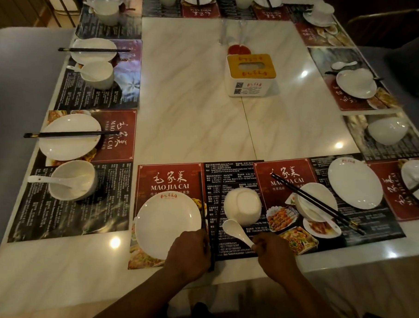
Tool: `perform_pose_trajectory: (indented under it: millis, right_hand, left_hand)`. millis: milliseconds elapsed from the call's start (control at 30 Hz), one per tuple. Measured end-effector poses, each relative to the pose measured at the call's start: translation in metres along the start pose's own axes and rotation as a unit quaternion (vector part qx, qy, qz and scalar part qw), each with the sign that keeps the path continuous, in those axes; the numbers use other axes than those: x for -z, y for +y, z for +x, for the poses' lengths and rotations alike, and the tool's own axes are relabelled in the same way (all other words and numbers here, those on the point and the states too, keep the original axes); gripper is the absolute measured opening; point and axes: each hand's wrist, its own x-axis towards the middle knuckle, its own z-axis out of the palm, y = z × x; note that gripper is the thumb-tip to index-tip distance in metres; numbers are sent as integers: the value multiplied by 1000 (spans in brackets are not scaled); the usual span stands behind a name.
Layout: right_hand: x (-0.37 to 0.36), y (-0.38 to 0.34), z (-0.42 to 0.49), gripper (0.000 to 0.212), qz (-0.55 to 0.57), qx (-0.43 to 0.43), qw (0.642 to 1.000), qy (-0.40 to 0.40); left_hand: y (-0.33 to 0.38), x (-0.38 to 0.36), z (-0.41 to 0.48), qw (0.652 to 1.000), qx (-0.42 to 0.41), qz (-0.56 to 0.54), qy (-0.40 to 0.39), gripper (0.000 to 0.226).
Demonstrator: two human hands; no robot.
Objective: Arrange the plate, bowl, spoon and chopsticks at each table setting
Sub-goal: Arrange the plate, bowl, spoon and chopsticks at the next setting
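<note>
Down at 6 o'clock the two hands work apart, one either side of the dark half of the placemat [231,179]. The left hand [188,252] curls over the near end of the chopsticks [201,202], and the right hand [272,252] pinches the handle of the white spoon [234,231]. The risk sits right here. The chopsticks run tight along the plate [168,223] at its 3 o'clock rim, so a careless nudge could ride them onto the rim or split the pair. The spoon's scoop lies just beside the bowl [243,204], so a swing of the handle could knock it. That bowl stands base up and holds nothing, and the plate is bare. Over at 4 o'clock the neighbouring bowl [313,202] has a second pair of chopsticks [311,199] laid across it, with an empty second plate [354,182] beyond. At 8 o'clock a left-side bowl [72,180] holds a spoon whose handle sticks out over the rim. Further toward 12 o'clock, the tissue box [249,75] shows tissue at its slot.
</note>
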Motion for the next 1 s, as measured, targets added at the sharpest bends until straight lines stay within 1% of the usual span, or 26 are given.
perform_pose_trajectory:
  millis: [133, 233, 300, 367, 467, 600, 700, 867, 1000]
  right_hand:
    - [1, -3, 0, 15, -36, 33, 999, 21]
    - [-2, -14, -8, 18, -87, 83, 990, 69]
    - [-6, -26, -17, 12, -83, 130, 984, 92]
    - [-14, -37, -25, 6, -66, 151, 984, 73]
    - [-28, -45, -34, 12, -48, 138, 989, 28]
    - [-36, -46, -38, 11, -11, 102, 995, 8]
    - [-40, -50, -36, 12, -4, 93, 996, 7]
    - [-48, -62, -32, 16, 2, 81, 997, 20]
    - [-56, -70, -30, 18, 7, 52, 998, 25]
  left_hand:
    - [0, -5, -3, 1000, 19, 21, -5, 20]
    - [0, -8, -7, 999, 27, 43, 2, 18]
    - [1, -11, -10, 998, 31, 55, 12, 18]
    - [5, -16, -13, 997, 38, 61, 21, 19]
    - [12, -23, -13, 995, 53, 77, 27, 21]
    - [18, -28, -9, 994, 74, 72, 36, 20]
    - [18, -26, -9, 993, 85, 64, 50, 19]
    - [16, -16, -15, 989, 121, -15, 84, 30]
    - [11, -4, -20, 990, 122, -31, 63, 33]
